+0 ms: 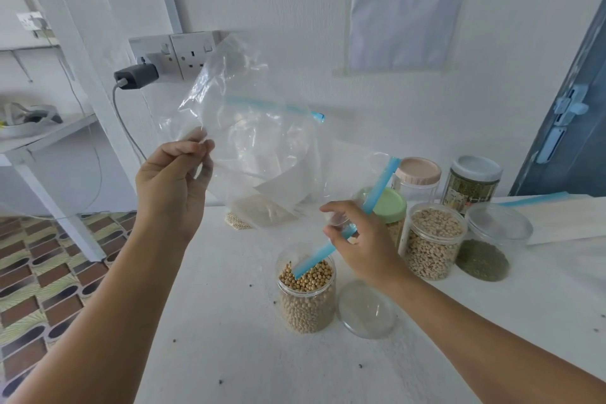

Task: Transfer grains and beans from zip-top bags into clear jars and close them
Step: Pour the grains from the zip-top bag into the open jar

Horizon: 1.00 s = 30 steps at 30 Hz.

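Head view first, and it is the only one we have. We hold an emptied zip-top bag (259, 141) upside down above the open jar of soybeans (307, 292), which stands on the white table (229, 338). Our left hand (170, 187) pinches the raised bottom corner of the bag between thumb and curled fingers. Our right hand (357, 239) pinches the bag's blue zip strip (344, 233) near its mouth, and the strip's lower end dips into the jar's opening, touching or just above the beans; we cannot tell which.

As we judge it, this pour is finished: the bag looks clear of beans and the jar is filled almost to its rim. Its clear lid (365, 308) lies flat on the table just beside it, so closing is not yet done.

To the right, a jar of pale beans (433, 239) and a jar of green grains (488, 243) appear to be closed with clear lids. A green-lidded jar (388, 207), a pink-lidded jar (418, 174) and a grey-lidded jar (472, 180) stand behind them, all capped. Behind the held bag, another bag with pale grain (259, 213) lies on the table and appears to await transfer.
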Tool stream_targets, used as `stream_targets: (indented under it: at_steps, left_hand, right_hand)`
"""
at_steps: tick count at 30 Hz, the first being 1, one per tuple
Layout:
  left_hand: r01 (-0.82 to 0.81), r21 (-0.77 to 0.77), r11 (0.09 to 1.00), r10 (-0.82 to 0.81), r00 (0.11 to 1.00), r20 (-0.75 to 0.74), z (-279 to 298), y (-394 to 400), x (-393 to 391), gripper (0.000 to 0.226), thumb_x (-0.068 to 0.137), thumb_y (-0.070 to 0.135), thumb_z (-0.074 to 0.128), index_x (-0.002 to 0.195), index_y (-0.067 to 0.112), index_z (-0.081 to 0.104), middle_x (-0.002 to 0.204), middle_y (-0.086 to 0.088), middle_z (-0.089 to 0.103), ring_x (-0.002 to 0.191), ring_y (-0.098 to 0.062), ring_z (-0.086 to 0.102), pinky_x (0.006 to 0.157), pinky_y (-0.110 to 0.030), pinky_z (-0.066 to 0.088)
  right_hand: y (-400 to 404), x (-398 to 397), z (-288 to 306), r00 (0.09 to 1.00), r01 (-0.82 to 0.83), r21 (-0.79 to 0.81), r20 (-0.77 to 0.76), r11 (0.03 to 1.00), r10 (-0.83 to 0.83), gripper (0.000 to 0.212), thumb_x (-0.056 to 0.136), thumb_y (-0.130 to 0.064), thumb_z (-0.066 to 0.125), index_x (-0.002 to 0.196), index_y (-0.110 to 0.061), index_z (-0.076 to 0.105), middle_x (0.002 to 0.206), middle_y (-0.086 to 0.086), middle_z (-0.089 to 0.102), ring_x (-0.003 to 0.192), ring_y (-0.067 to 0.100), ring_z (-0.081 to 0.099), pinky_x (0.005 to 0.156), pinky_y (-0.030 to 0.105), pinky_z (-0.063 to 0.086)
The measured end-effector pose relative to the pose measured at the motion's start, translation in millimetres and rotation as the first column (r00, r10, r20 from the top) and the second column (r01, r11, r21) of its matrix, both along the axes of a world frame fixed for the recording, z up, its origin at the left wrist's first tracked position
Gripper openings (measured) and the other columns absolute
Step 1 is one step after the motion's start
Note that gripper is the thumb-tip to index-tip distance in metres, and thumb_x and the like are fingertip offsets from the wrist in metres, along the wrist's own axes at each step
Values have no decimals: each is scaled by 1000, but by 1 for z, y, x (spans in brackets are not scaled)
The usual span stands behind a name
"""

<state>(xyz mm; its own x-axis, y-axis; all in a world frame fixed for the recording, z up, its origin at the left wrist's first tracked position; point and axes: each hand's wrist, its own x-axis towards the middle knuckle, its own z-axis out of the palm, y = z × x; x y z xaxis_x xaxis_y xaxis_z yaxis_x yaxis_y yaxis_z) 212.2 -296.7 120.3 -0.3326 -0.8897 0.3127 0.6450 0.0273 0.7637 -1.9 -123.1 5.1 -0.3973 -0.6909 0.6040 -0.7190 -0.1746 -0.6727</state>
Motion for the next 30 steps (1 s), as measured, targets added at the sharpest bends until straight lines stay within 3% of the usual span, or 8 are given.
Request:
stream_targets:
  at_steps: [4, 7, 10, 17, 22, 26, 28, 30]
  left_hand:
    - [-49, 85, 995, 51, 999, -15, -7, -10, 4, 37, 95, -10, 62, 73, 18, 70, 113, -1, 77, 106, -20, 73, 93, -29, 57]
    - [-104, 183, 978, 106, 994, -4, -20, -21, 9, 33, 94, -13, 62, 80, 16, 69, 109, -2, 77, 103, -24, 74, 89, -32, 58]
    - [-167, 286, 944, 162, 986, 43, -33, -28, 12, 30, 96, -12, 61, 83, 12, 71, 101, -4, 77, 100, -25, 74, 91, -34, 60]
    - [-240, 470, 850, 206, 971, 124, -56, -25, 14, 20, 97, -11, 63, 90, 7, 69, 95, -8, 71, 95, -24, 69, 96, -36, 60]
    - [-272, 220, 937, 169, 902, 397, -59, -4, 26, 21, 98, -7, 64, 94, 9, 77, 105, -10, 69, 103, -20, 68, 102, -40, 58]
    - [-167, -131, 977, 211, 696, 686, -52, 9, 40, 34, 100, 5, 67, 101, 35, 84, 134, 4, 66, 136, -17, 54, 116, -44, 40]
    - [-148, -255, 956, 290, 619, 730, -38, 18, 43, 37, 98, 8, 70, 101, 42, 83, 156, -1, 51, 152, -17, 36, 123, -46, 26]
    - [-89, -304, 949, 289, 637, 715, -15, 34, 39, 38, 97, 7, 69, 100, 41, 83, 167, 7, 34, 156, -14, 26, 124, -50, 23]
  right_hand:
    - [2, 1, 7, 990, -30, -8, 134, 1000, 31, 35, 96, -13, 72, 119, -39, 67, 105, -17, 65, 107, 8, 63, 83, 17, 53]
    - [1, 3, 13, 943, -99, -5, 320, 995, 95, 33, 98, -13, 69, 116, -41, 69, 114, -16, 67, 110, 9, 66, 96, 29, 55]
    - [-4, 5, 25, 819, -141, -112, 545, 984, 180, 31, 100, -4, 65, 110, -33, 73, 116, 1, 67, 101, 19, 75, 96, 38, 59]
    - [-15, 8, 38, 717, -162, -90, 673, 983, 180, 29, 103, 3, 55, 108, -19, 73, 113, 9, 71, 99, 26, 76, 87, 32, 62]
    - [-9, 1, 46, 703, -132, -98, 692, 986, 163, 36, 105, 2, 49, 105, -22, 76, 101, -12, 77, 89, 11, 72, 81, 23, 58]
    - [1, -12, 64, 726, -110, -162, 661, 981, 191, 44, 104, 5, 46, 101, -25, 79, 101, -11, 77, 78, 6, 62, 75, 17, 50]
    - [8, -22, 77, 751, -117, -176, 628, 977, 203, 49, 102, 6, 46, 95, -27, 81, 90, -3, 73, 78, 10, 56, 74, 18, 46]
    - [16, -30, 90, 755, -152, -197, 610, 969, 242, 50, 98, 9, 45, 91, -24, 82, 76, 0, 64, 74, 12, 49, 71, 19, 43]
